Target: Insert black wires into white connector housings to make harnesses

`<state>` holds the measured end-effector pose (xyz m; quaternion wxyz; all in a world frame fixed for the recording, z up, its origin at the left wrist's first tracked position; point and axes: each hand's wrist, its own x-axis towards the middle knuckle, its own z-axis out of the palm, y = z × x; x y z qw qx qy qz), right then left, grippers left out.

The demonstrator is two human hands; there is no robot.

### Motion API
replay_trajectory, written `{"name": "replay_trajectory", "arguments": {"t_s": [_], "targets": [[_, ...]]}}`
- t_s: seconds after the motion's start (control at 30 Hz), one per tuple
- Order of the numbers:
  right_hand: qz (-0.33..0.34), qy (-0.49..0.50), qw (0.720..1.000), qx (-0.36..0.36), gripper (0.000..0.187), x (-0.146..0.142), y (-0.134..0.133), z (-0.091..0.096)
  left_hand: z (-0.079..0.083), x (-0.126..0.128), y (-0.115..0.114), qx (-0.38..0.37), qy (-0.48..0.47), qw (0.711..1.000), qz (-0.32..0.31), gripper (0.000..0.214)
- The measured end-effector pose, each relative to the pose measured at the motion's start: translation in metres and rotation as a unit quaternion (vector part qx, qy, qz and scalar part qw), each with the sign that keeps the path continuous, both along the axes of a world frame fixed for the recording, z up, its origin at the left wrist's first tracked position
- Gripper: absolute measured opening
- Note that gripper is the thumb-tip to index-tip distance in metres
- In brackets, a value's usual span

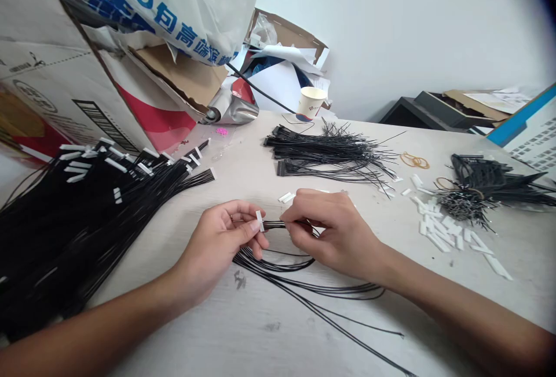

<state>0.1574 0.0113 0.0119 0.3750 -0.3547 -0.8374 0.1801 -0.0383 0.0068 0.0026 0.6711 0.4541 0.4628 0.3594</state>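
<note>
My left hand (226,235) pinches a small white connector (259,220) at the end of a thin bundle of black wires (278,225). My right hand (330,226) is closed on that same bundle just to the right of the connector. The wires loop under both hands and trail toward the near right across the pale table (260,330). Several loose white connectors (438,229) lie to the right of my right hand.
A big heap of black wires with white connectors (78,215) fills the left. Two more wire bundles (334,154) (486,186) lie beyond. A paper cup (310,103), rubber bands (414,161), cardboard boxes (52,64) and a plastic bag (174,0) stand at the back.
</note>
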Motion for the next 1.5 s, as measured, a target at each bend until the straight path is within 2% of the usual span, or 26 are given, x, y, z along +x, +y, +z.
{"name": "replay_trajectory", "arguments": {"t_s": [0.27, 0.67, 0.97, 1.27, 1.33, 1.43, 1.5], "targets": [[-0.021, -0.023, 0.999, -0.032, 0.017, -0.002, 0.001, -0.002, -0.002, 0.001, 0.000, -0.002, -0.010, 1.000, -0.006, 0.007], [-0.010, 0.058, 0.990, -0.130, 0.014, -0.006, -0.003, -0.008, -0.001, 0.000, -0.001, -0.001, -0.001, 1.000, -0.009, 0.007], [-0.009, 0.074, 0.985, -0.154, 0.013, -0.010, -0.005, -0.005, 0.000, 0.001, -0.002, -0.008, -0.011, 1.000, -0.026, 0.007], [0.006, 0.115, 0.964, -0.242, 0.014, -0.011, -0.004, -0.010, 0.000, 0.001, -0.001, -0.010, -0.012, 0.999, -0.033, 0.007], [-0.001, 0.075, 0.977, -0.199, 0.013, -0.008, -0.002, -0.008, 0.000, 0.002, -0.001, -0.013, -0.014, 0.999, -0.027, 0.007], [-0.057, -0.013, 0.998, -0.018, 0.012, -0.005, -0.003, 0.002, 0.001, 0.002, 0.000, -0.033, -0.028, 0.999, -0.001, 0.005], [-0.104, -0.060, 0.987, 0.102, 0.014, -0.004, -0.010, 0.011, 0.001, 0.001, 0.001, -0.043, -0.051, 0.997, 0.024, 0.005]]}}
